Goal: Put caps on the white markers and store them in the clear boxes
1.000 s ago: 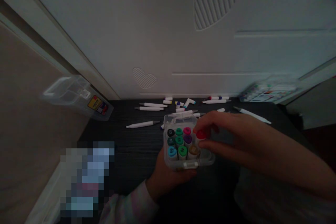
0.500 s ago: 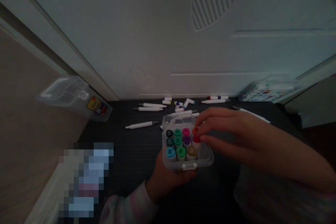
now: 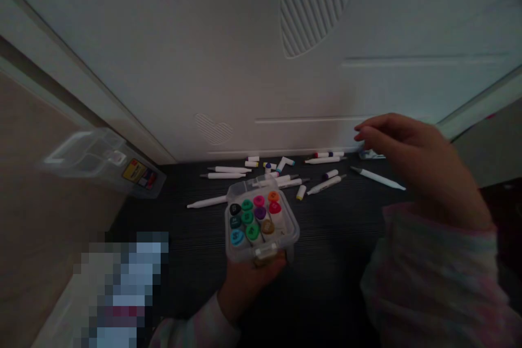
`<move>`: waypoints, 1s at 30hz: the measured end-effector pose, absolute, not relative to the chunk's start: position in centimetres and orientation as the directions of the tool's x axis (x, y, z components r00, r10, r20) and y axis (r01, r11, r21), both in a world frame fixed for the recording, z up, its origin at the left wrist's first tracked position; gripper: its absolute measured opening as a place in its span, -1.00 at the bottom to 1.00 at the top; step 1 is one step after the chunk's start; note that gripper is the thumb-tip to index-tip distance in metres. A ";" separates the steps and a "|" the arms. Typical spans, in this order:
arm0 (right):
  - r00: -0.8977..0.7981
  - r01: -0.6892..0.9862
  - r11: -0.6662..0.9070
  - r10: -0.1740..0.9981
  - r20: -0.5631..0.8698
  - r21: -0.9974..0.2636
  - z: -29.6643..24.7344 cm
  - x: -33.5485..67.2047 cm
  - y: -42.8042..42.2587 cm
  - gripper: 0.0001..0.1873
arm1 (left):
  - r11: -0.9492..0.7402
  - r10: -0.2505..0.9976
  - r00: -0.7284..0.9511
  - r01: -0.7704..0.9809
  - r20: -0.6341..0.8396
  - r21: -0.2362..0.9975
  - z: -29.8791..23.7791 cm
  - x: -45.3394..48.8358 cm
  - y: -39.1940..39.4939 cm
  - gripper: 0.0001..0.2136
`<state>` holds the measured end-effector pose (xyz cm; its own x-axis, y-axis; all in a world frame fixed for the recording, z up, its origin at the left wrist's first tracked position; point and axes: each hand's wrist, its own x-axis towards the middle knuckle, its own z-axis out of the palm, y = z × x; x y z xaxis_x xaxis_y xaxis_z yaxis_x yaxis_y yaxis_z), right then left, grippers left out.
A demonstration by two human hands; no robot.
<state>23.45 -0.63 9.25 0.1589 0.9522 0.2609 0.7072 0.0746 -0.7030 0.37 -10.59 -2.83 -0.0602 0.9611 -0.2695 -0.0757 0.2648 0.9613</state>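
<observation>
My left hand (image 3: 247,283) grips a clear plastic marker case (image 3: 267,252) from below. Inside it, several markers stand upright with coloured caps up, among them a red-capped marker (image 3: 275,208), an orange cap (image 3: 273,196) and a light blue cap (image 3: 237,237). A gap shows at the case's near right corner. My right hand (image 3: 420,157) hovers to the right above the table, fingers stretched left and slightly bent, with nothing visible in them. Behind its fingers lies a second marker case (image 3: 372,155), mostly hidden.
Uncapped white markers (image 3: 326,185) and loose caps (image 3: 300,192) lie scattered along the back of the dark table (image 3: 183,239). A clear empty case (image 3: 122,166) stands at left. The white panel (image 3: 244,65) rises behind. A blurred-out patch (image 3: 130,283) covers the lower left.
My right hand has let go of the red-capped marker in the case and moved up and right. The held case appears farther left as the view shifts.
</observation>
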 end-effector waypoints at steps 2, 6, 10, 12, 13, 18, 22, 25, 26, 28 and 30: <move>0.114 0.752 0.058 0.970 0.216 -0.657 8.4 23.7 0.3 -0.79 | 0.214 0.971 -0.108 -0.001 -0.213 0.977 -3.2 0.0 -10.5 -0.71; 0.023 0.857 0.030 0.995 0.098 -0.514 6.2 23.8 2.3 -0.69 | 0.176 0.958 -0.241 0.056 -0.158 0.983 -3.7 -0.4 -10.2 -0.74; 0.005 0.930 -0.006 1.000 -0.002 -0.368 3.9 23.8 4.0 -0.65 | 0.125 0.945 -0.313 0.098 -0.089 0.987 -3.3 -0.8 -9.5 -0.73; 0.008 0.939 -0.021 0.999 -0.037 -0.342 2.9 23.9 4.6 -0.65 | 0.095 0.938 -0.344 0.136 -0.043 0.986 -3.0 -1.0 -9.1 -0.72; 0.013 0.945 -0.030 0.998 -0.056 -0.326 2.5 23.9 4.8 -0.65 | 0.082 0.936 -0.352 0.148 -0.025 0.986 -2.9 -1.2 -8.9 -0.72; 0.066 0.965 -0.100 0.987 -0.145 -0.243 1.2 23.8 5.4 -0.70 | 0.048 0.933 -0.357 0.234 0.040 0.971 -3.0 -2.0 -8.2 -0.72; 0.086 0.973 -0.120 0.981 -0.172 -0.197 0.6 23.4 5.4 -0.67 | 0.024 0.930 -0.355 0.318 0.096 0.948 -3.2 -2.6 -7.8 -0.72; 0.068 0.976 -0.102 0.982 -0.177 -0.192 0.2 23.1 5.4 -0.68 | -0.002 0.929 -0.346 0.345 0.129 0.939 -3.3 -3.0 -7.6 -0.68; 0.061 0.977 -0.096 0.982 -0.177 -0.192 0.1 23.0 5.4 -0.68 | -0.004 0.926 -0.353 0.344 0.134 0.939 -3.4 -3.1 -7.5 -0.66; 0.052 0.978 -0.086 0.983 -0.174 -0.192 -0.1 23.0 5.5 -0.68 | -0.001 0.914 -0.380 0.346 0.141 0.938 -3.4 -3.4 -7.2 -0.63; 0.049 0.978 -0.081 0.984 -0.170 -0.191 -0.2 22.9 5.6 -0.68 | 0.008 0.902 -0.407 0.353 0.146 0.936 -3.3 -3.6 -7.0 -0.66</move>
